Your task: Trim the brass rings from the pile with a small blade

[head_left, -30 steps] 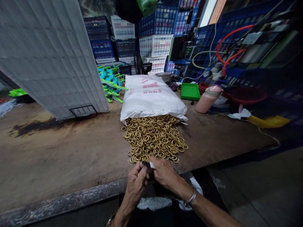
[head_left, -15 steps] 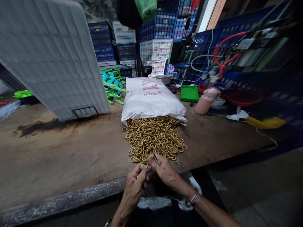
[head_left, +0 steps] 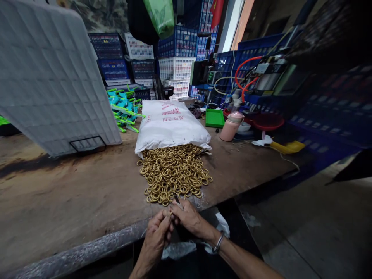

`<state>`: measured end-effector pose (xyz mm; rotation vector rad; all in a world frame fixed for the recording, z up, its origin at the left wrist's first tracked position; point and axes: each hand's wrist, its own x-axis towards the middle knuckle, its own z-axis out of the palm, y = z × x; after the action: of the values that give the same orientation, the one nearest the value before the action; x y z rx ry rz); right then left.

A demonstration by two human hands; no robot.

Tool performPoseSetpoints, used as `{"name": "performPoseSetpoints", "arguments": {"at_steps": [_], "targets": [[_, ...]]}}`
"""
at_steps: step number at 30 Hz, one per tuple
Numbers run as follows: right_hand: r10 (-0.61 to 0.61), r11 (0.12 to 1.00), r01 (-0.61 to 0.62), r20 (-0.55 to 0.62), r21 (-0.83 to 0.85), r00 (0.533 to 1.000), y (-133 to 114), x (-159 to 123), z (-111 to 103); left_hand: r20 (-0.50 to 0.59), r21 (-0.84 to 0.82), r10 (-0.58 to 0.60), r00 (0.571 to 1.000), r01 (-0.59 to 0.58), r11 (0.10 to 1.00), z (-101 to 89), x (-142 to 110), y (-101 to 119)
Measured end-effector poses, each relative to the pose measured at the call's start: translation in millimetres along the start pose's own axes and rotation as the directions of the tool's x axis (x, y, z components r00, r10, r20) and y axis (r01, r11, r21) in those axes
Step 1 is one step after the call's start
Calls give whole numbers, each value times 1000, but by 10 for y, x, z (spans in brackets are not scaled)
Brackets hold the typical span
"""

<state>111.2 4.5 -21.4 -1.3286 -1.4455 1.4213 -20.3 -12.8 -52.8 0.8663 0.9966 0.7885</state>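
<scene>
Just in front of the table edge, my left hand [head_left: 157, 229] pinches a gold ring [head_left: 171, 213] between thumb and fingers. My right hand [head_left: 189, 219] meets it there, fingertips close against the ring. A small metal tool with a dark tip [head_left: 176, 199] sticks up from my right hand's grip; most of it is hidden, so its kind is unclear. Directly beyond both hands lies a heap of gold rings [head_left: 174, 170], spilling from the mouth of a white sack [head_left: 174, 130] with red print.
A tall grey-white padded panel [head_left: 64, 85] stands on the left of the table [head_left: 72, 193]. Green and blue plastic parts [head_left: 124, 108] lie behind it. To the right are a green tray [head_left: 214, 118], a pink bottle [head_left: 231, 127] and a machine with red hoses [head_left: 266, 75]. Stacked crates [head_left: 177, 68] fill the back.
The whole view has shifted, so the table and its things sit further left. Both hands stay together at the table edge, still holding the ring and the tool.
</scene>
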Motion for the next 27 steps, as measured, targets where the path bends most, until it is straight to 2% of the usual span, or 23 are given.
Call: {"name": "performPoseSetpoints", "arguments": {"at_steps": [3,6,8,12,18,21,24,27], "targets": [[-26,999,25,-21,-40,999,52,-1,-29,33,-63,-16,999,18,998,30,-14,12],[-80,987,59,-142,-151,987,140,11,-131,57,-124,-59,997,65,990,50,-48,40],[-117,966,50,-254,-255,960,214,12,-245,68,-163,-87,994,97,982,52,-74,41],[-252,901,77,-369,-428,895,374,-2,-476,67,-256,-129,989,142,956,62,-123,-22],[-237,903,59,-379,-426,895,475,28,-554,2,-304,-197,980,188,934,167,-214,-196],[-232,901,54,-373,-431,898,459,22,-539,-28,-335,-319,947,292,896,191,-207,-312],[-239,903,70,-360,-424,902,450,0,-534,-115,-359,-396,911,333,872,184,-119,-431],[-259,902,94,-355,-422,898,460,-5,-533,-218,-334,-384,897,301,893,187,25,-542]]}}
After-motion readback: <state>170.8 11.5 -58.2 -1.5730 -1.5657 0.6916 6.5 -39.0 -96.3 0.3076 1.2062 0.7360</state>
